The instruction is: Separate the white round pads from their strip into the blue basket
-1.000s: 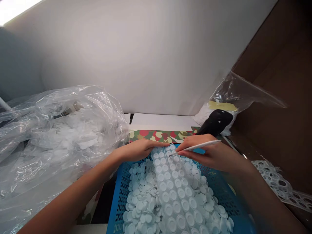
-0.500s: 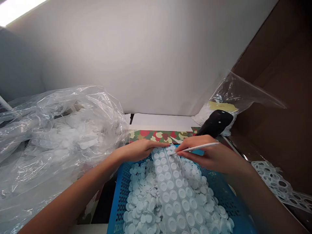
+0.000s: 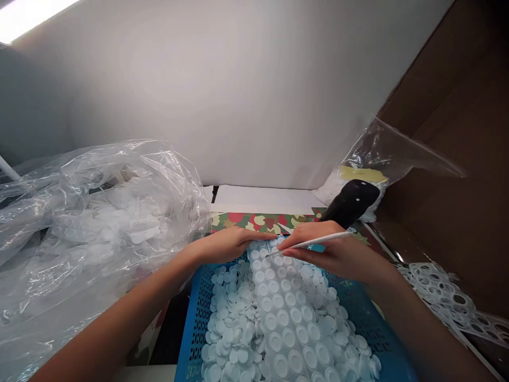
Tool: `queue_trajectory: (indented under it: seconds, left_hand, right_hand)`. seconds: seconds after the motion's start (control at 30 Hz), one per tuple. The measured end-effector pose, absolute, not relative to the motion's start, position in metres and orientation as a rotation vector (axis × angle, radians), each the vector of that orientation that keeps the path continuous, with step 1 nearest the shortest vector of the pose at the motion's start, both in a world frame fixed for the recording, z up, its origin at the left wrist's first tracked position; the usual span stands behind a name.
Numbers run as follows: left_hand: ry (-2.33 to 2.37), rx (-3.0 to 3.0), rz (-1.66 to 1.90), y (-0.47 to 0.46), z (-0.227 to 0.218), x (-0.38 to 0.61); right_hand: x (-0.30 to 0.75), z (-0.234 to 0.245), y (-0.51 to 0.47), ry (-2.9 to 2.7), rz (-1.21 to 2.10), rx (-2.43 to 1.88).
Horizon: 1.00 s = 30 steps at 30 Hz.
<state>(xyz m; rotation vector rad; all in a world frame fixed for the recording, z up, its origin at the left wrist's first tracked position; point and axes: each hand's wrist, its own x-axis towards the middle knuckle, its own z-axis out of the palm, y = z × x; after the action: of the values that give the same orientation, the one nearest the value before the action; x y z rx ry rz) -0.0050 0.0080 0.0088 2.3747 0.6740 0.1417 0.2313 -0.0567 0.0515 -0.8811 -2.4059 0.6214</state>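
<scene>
A long translucent sheet (image 3: 283, 317) with rows of round white discs lies over a blue perforated basket (image 3: 194, 313). Beneath and around it the basket holds a heap of loose white discs (image 3: 233, 329). At the sheet's far end, my left hand (image 3: 225, 245) presses on its edge with stretched fingers, thumb partly hidden. My right hand (image 3: 324, 249) is closed in a pinch round a thin white stick (image 3: 318, 240), whose tip touches or hovers just above the upper rows of discs; I cannot tell which.
A big clear plastic bag (image 3: 119, 223) of white pieces fills the left side. At the back right are a black rounded object (image 3: 352, 201) and a clear bag (image 3: 382, 148) with a yellow strip. White perforated strips (image 3: 449, 297) lie at the right, beside a brown panel (image 3: 457, 212).
My right hand has shifted slightly left, carrying the stick's tip to discs nearer the sheet's left side. My left hand stays where it was.
</scene>
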Motion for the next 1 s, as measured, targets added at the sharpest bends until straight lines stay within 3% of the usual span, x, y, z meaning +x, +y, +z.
queue_trajectory:
  seconds: [1.0]
  left_hand:
    - [0.642,2.361,0.157,0.007,0.010,-0.005]
  right_hand:
    - [0.227,0.046,-0.054,-2.416,0.776,-0.900]
